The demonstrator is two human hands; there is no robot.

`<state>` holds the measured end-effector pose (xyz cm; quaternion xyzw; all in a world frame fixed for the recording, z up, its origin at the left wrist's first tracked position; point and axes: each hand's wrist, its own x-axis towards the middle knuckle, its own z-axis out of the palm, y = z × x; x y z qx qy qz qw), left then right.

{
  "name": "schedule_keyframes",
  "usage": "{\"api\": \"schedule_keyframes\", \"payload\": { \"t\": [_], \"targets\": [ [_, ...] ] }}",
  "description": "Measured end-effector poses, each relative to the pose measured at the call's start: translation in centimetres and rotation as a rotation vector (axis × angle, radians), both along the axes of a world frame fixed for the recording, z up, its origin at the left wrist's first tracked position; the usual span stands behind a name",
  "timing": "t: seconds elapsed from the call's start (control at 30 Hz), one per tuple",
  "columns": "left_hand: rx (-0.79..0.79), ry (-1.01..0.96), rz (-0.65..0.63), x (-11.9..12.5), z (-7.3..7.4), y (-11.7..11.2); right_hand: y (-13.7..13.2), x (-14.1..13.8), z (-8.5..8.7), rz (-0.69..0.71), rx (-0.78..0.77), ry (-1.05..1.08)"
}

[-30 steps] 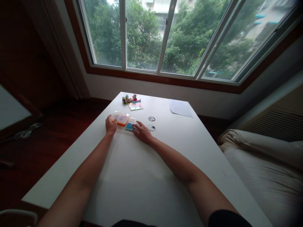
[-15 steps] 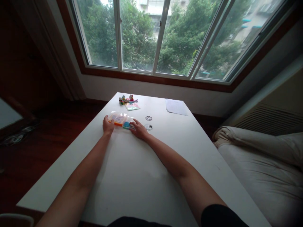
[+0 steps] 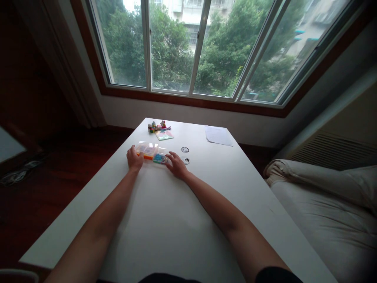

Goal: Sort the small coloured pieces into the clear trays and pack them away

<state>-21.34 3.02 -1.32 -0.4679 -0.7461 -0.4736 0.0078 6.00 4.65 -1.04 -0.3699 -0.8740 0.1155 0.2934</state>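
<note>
A clear plastic compartment box (image 3: 150,151) with orange and blue contents lies on the white table (image 3: 165,220), far from me. My left hand (image 3: 134,159) rests against the box's near left corner, fingers curled on its edge. My right hand (image 3: 176,165) touches the box's near right end, fingers bent on the blue part. Both arms stretch out over the table.
Small colourful toy figures (image 3: 157,126) and a pastel card (image 3: 164,135) lie near the far edge. Two small round items (image 3: 185,155) sit right of the box. A paper sheet (image 3: 218,135) lies far right. A cushioned seat (image 3: 321,208) stands on the right, a window behind.
The hands stay on the box. The box has slid slightly toward me with the hands, and the head view has shifted a little.
</note>
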Motion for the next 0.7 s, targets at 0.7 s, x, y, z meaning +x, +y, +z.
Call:
{"api": "schedule_keyframes", "payload": {
  "t": [0.7],
  "targets": [
    [-0.148, 0.584, -0.471, 10.1, 2.3, -1.3, -1.1, 12.7, -1.1, -0.181, -0.064, 0.112]
  ]
}}
